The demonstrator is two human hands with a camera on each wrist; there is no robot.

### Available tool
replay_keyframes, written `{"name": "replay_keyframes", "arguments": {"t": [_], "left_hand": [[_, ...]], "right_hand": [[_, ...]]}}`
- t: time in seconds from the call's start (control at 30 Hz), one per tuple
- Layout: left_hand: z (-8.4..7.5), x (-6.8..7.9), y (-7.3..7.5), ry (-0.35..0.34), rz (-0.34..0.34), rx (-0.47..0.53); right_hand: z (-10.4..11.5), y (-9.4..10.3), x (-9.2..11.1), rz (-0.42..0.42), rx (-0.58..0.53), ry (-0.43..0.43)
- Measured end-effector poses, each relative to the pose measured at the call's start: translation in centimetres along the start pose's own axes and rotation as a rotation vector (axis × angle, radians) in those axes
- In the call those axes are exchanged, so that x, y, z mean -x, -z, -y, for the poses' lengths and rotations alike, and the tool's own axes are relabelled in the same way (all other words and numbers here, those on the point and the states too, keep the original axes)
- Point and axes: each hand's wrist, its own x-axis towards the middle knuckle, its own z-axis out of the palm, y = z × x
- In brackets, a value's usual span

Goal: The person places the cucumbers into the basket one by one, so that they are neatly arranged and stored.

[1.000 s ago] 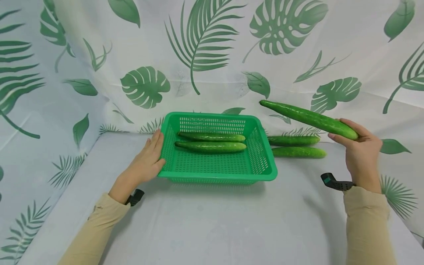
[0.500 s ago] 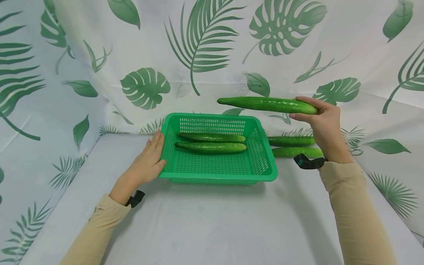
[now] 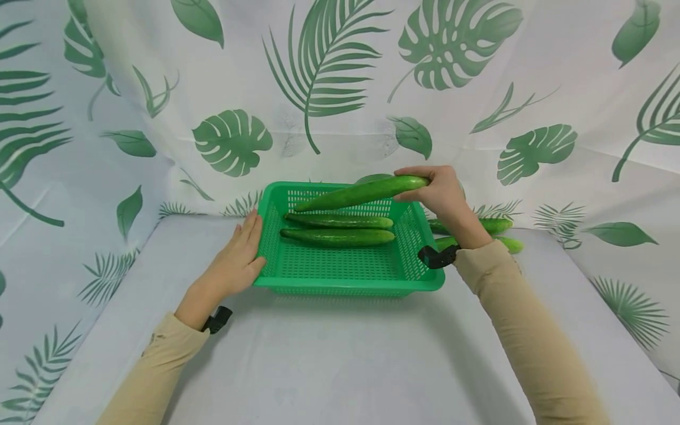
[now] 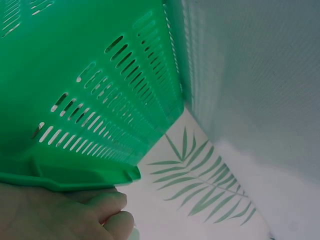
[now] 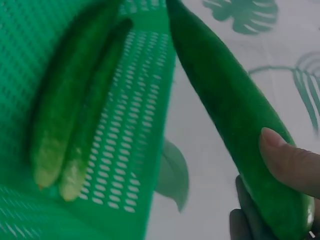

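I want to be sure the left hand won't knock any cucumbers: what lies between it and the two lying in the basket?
The basket's left wall stands between the left hand and the two cucumbers, as the head view shows.

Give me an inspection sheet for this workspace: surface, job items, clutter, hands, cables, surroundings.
Surface: pale tabletop, bearing the basket.
Job items: green basket with two cucumbers inside; held cucumber slanting across its back side in the head view; two more cucumbers right of the basket, partly hidden by the right arm.
Clutter: nothing seen.
Left hand: against the basket's left end.
Right hand: grips the held cucumber near its thicker end; black device on the wrist.
Cables: nothing seen.
Surroundings: leaf-print sheeting behind.
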Motion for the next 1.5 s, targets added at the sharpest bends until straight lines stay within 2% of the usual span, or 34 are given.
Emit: {"name": "replay_keyframes", "arguments": {"t": [0.27, 0.43, 0.53, 0.7, 0.83, 1.03, 1.23, 1.5], "left_hand": [[-0.2, 0.0, 0.1, 0.002, -0.001, 0.000], [-0.3, 0.0, 0.2, 0.003, 0.003, 0.003], [-0.4, 0.0, 0.3, 0.003, 0.005, 0.003], [-0.4, 0.0, 0.2, 0.005, 0.007, 0.000], [-0.3, 0.1, 0.2, 0.008, 0.010, 0.000], [-0.3, 0.1, 0.1, 0.000, 0.007, 0.002], [-0.3, 0.1, 0.1, -0.005, 0.007, 0.003], [-0.2, 0.1, 0.2, 0.000, 0.008, 0.000]], "right_hand": [[-0.8, -3.5, -0.2, 0.180, -0.004, -0.155], [-1.9, -5.1, -0.5, 0.251, 0.058, -0.197], [-2.1, -5.4, -0.5, 0.298, 0.113, -0.202], [-1.9, -5.2, -0.2, 0.423, 0.152, -0.230], [-2.0, -5.0, -0.2, 0.536, 0.158, -0.278], [-3.2, -5.0, -0.3, 0.675, 0.202, -0.354], [-4.0, -5.0, -0.2, 0.680, 0.179, -0.414], [-3.1, -4.1, -0.2, 0.675, 0.179, -0.378]]}}
